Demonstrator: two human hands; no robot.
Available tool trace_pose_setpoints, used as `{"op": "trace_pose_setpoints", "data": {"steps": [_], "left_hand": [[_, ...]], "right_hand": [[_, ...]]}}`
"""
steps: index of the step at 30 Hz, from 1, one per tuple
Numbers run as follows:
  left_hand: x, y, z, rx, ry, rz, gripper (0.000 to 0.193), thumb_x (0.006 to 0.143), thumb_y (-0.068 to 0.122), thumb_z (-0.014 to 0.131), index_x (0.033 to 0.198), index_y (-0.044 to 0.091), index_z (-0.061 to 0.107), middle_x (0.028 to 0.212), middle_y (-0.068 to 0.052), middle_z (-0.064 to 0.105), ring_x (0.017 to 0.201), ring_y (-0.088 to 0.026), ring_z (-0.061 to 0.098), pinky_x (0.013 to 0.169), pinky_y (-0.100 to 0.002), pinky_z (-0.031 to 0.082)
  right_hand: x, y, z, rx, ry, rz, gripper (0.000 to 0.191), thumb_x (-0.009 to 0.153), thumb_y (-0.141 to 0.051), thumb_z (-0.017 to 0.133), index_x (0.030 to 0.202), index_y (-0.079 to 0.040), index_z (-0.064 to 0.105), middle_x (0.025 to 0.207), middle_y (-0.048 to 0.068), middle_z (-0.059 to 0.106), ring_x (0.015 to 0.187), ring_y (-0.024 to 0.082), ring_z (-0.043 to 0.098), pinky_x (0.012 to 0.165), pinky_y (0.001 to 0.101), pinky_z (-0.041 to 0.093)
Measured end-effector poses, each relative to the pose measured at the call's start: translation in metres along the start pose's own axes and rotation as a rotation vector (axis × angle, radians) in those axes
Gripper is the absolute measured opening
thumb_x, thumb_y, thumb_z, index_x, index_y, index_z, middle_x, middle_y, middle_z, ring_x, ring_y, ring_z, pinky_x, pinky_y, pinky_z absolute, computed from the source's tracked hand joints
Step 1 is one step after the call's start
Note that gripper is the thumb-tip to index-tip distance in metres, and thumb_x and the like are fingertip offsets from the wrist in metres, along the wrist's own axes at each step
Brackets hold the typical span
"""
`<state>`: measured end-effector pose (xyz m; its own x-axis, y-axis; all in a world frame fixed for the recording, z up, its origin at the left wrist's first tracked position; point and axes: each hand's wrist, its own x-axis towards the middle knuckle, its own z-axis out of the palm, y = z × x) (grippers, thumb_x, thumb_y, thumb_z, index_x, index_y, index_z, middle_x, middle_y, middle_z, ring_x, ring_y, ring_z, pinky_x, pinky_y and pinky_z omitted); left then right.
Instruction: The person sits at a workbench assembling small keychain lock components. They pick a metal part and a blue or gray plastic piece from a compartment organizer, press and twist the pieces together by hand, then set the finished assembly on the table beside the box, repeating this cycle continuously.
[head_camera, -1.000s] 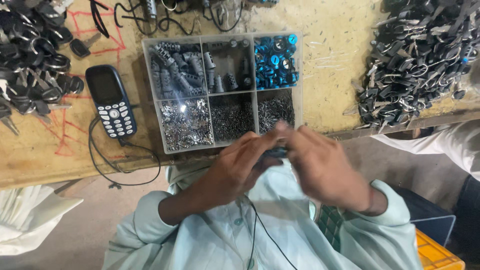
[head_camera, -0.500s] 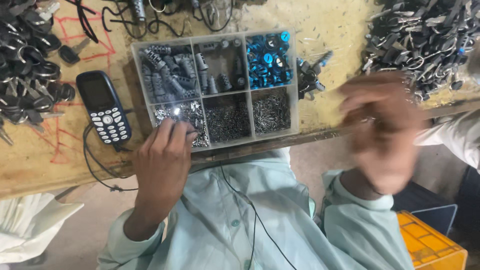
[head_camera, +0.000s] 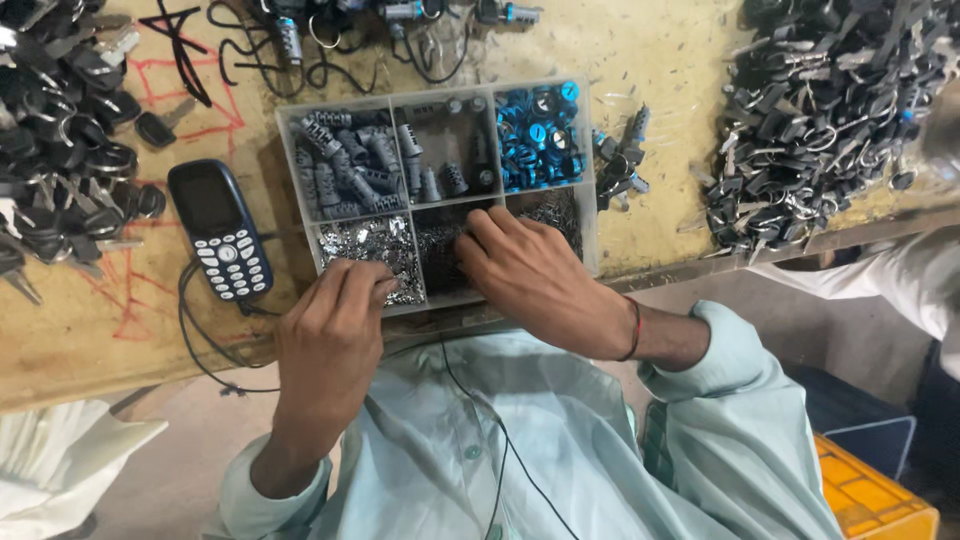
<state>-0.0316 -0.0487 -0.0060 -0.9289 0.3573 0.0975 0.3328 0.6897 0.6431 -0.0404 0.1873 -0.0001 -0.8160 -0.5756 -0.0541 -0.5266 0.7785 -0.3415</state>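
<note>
Taking the clear parts box (head_camera: 590, 200) as the landmark: far to its left lies a heap of black keys (head_camera: 60, 150), and just left of it a dark blue keypad phone (head_camera: 220, 230) rests on the wooden bench (head_camera: 660, 60) with a black cable (head_camera: 200, 340) looping below it. The left hand (head_camera: 330, 335) sits at the box's front left compartment, fingers curled down into the small silver bits (head_camera: 365, 245); whether they pinch any I cannot tell. The right hand (head_camera: 535, 275) lies over the front middle compartment, fingers bent and pressed among the tiny dark pieces (head_camera: 435, 245), grip hidden. In the box's back row sit grey cylinders (head_camera: 345, 160) and blue caps (head_camera: 540, 135). Well right of the box is a pile of dark key parts (head_camera: 820, 110)
</note>
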Motion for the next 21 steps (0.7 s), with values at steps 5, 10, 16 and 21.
{"op": "trace_pose_setpoints", "data": {"steps": [5, 10, 16, 21], "left_hand": [[-0.004, -0.001, -0.005, -0.191, -0.013, -0.152, 0.014, 0.091, 0.005, 0.075, 0.095, 0.004, 0.062, 0.088, -0.009, 0.068, 0.074, -0.027, 0.068, 0.065, -0.039, 0.052], [-0.009, -0.004, -0.010, -0.243, 0.047, -0.209, 0.013, 0.091, 0.005, 0.076, 0.101, 0.003, 0.069, 0.092, -0.010, 0.073, 0.073, -0.025, 0.070, 0.065, -0.036, 0.054], [-0.011, -0.009, -0.015, -0.282, 0.087, -0.168, 0.015, 0.093, -0.001, 0.075, 0.108, 0.003, 0.073, 0.100, -0.010, 0.075, 0.088, -0.023, 0.075, 0.074, -0.032, 0.058], [-0.013, -0.011, -0.016, -0.322, 0.114, -0.168, 0.016, 0.090, 0.000, 0.077, 0.105, 0.001, 0.074, 0.099, -0.010, 0.075, 0.085, -0.021, 0.075, 0.072, -0.031, 0.058]], "right_hand": [[0.005, -0.003, 0.008, 0.041, -0.015, 0.055, 0.016, 0.091, -0.018, 0.065, 0.096, -0.005, 0.060, 0.097, 0.010, 0.052, 0.093, 0.026, 0.059, 0.073, 0.0392, 0.049], [0.007, -0.005, 0.014, 0.047, -0.021, 0.064, 0.017, 0.092, -0.021, 0.067, 0.093, -0.006, 0.060, 0.094, 0.010, 0.052, 0.091, 0.027, 0.058, 0.074, 0.0404, 0.049], [0.017, -0.014, 0.013, 0.001, -0.039, 0.047, 0.019, 0.091, -0.022, 0.067, 0.099, -0.006, 0.063, 0.096, 0.012, 0.052, 0.090, 0.027, 0.058, 0.073, 0.0400, 0.045], [0.014, -0.016, 0.010, 0.087, -0.003, 0.081, 0.015, 0.095, -0.019, 0.066, 0.101, -0.006, 0.063, 0.097, 0.011, 0.051, 0.090, 0.028, 0.056, 0.075, 0.0401, 0.044]]}}
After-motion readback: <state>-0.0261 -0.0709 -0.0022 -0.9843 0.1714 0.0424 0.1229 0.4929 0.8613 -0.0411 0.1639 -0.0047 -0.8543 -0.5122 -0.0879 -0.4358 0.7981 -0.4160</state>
